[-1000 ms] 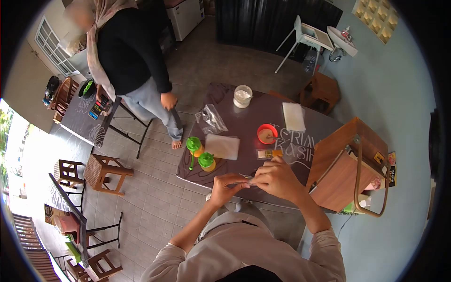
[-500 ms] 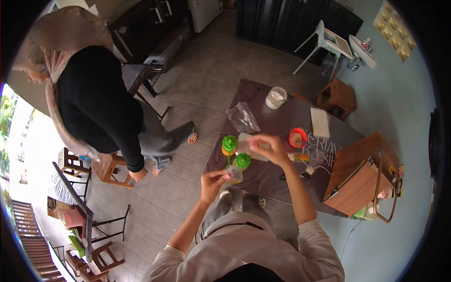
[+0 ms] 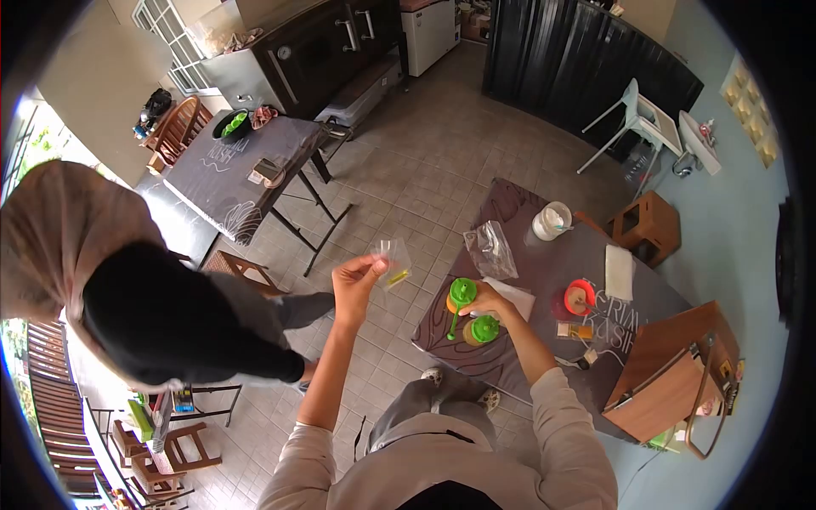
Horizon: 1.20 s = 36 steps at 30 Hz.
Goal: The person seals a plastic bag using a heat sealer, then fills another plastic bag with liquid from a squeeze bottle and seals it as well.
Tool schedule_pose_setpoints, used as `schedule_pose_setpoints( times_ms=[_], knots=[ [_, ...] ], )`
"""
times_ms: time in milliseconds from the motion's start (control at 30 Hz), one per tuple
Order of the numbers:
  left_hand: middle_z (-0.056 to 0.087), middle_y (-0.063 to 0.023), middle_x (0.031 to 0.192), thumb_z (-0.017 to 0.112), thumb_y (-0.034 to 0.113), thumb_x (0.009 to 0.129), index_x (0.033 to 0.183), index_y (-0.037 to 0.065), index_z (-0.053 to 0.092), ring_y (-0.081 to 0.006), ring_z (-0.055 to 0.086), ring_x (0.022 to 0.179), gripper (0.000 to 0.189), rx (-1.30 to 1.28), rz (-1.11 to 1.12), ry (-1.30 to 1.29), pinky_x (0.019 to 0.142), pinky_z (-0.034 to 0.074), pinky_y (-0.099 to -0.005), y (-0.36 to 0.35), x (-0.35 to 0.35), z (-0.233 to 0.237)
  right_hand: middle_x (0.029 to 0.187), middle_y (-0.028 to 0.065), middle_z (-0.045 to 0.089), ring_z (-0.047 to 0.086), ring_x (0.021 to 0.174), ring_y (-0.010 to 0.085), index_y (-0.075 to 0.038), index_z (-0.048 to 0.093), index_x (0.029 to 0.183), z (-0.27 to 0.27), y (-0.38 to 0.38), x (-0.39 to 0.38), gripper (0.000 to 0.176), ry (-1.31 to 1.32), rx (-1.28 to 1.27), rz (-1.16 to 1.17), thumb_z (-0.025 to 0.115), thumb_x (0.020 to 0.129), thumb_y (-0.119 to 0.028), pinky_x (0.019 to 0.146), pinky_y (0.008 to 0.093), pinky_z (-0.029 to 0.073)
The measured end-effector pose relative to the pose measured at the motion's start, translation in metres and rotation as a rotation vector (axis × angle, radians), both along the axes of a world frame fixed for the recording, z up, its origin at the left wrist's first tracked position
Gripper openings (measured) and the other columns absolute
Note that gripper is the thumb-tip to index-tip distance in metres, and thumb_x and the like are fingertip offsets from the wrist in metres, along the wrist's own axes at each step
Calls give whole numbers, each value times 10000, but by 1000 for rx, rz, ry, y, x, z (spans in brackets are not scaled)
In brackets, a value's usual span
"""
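My left hand [image 3: 357,282] pinches a small clear plastic bag [image 3: 393,257] by its edge, raised over the floor left of the table. A little yellow content shows at the bag's bottom. My right hand [image 3: 486,299] is closed around a squeeze bottle with a green pump-like cap [image 3: 463,291] and orange content; part of the bottle is hidden behind the fingers. Just in front stands a second green-capped bottle [image 3: 484,329], apart from my fingers. White sheets or bags [image 3: 516,297] lie partly under my right hand.
On the dark-covered table [image 3: 544,374] are a crumpled clear bag [image 3: 491,251], a white tub [image 3: 552,221], a red cup [image 3: 580,296], a folded cloth [image 3: 619,272] and a wooden box [image 3: 667,370]. Another person [image 3: 161,314] stands close on the left. A second table [image 3: 255,170] is behind.
My left hand has carried the small bag away from the bottles, out to the left. My right hand has come down onto a bottle. The other person has shifted, and my view has turned left.
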State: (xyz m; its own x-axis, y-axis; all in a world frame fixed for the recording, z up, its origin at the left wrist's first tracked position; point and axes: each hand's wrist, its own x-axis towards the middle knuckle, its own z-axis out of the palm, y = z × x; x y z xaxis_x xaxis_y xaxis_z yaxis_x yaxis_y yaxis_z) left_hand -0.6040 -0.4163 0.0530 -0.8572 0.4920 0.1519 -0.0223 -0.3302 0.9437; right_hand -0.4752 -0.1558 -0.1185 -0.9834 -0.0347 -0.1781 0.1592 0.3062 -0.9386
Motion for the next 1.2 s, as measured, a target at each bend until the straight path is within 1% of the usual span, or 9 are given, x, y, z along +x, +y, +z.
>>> schedule_pose_setpoints(
  times_ms=[67, 167, 300, 367, 433, 500, 600, 900, 1200],
  knots=[
    [657, -93, 840, 670, 64, 767, 935, -29, 641, -141, 617, 775, 193, -2, -11, 2, 741, 472, -248, 3, -5, 7, 872, 13, 648, 592, 849, 144, -108, 606, 897, -13, 0, 2, 326, 39, 107, -100, 746, 604, -133, 787, 290, 451],
    [657, -94, 836, 674, 68, 765, 926, -32, 644, -140, 617, 779, 191, 7, -72, 1, 742, 470, -253, 8, -7, 12, 869, 10, 647, 594, 819, 136, -96, 597, 873, 41, -14, 7, 272, 242, -48, -266, 715, 629, -116, 778, 288, 454],
    [660, -90, 825, 680, 81, 762, 898, -29, 654, -131, 616, 776, 177, -76, -140, 4, 746, 466, -257, 21, 5, 11, 888, 6, 616, 577, 814, 141, -98, 544, 994, 103, -7, 24, 401, 394, -117, -373, 714, 632, -123, 770, 314, 454],
    [664, -80, 817, 689, 92, 756, 869, -21, 664, -121, 613, 766, 161, -147, -177, 164, 732, 461, -247, 32, 13, 11, 945, 16, 583, 556, 893, 165, -113, 509, 1037, 92, 17, 26, 489, 434, 26, -397, 724, 598, -142, 789, 347, 420],
    [668, -89, 798, 703, 98, 736, 847, -9, 673, -125, 619, 749, 157, -169, -199, 146, 790, 467, -276, 43, 20, 13, 1011, 34, 543, 515, 979, 202, -114, 500, 1043, 161, 12, 44, 548, 552, 700, -402, 737, 552, -172, 823, 376, 359],
    [662, -102, 795, 696, 68, 736, 830, -22, 667, -134, 612, 756, 133, -257, -147, 465, 894, 429, -326, 54, 25, 9, 989, 39, 534, 490, 998, 244, -125, 498, 1047, 195, 8, 56, 589, 506, 702, -428, 750, 521, -206, 842, 384, 315],
    [665, -106, 791, 705, 84, 724, 812, -12, 672, -141, 616, 752, 134, -256, -164, 453, 972, 376, -374, 68, 41, 15, 975, 29, 526, 497, 986, 223, -136, 504, 1028, 224, 5, 71, 578, 491, 829, -477, 759, 518, -231, 833, 394, 320],
    [667, -90, 761, 714, 118, 699, 793, 22, 673, -205, 650, 717, 140, -248, -175, 569, 952, 387, -437, 97, 64, 27, 931, 30, 486, 492, 932, 202, -130, 517, 995, 255, 4, 96, 541, 345, 1218, -503, 739, 507, -203, 788, 434, 315],
    [663, -107, 781, 701, 92, 717, 838, 10, 668, -172, 631, 723, 150, -198, -309, 649, 919, 423, -383, 116, 68, 41, 951, 37, 483, 475, 946, 200, -123, 548, 1004, 290, 17, 102, 483, 430, 1523, -399, 693, 543, -113, 800, 448, 313]
  ],
)
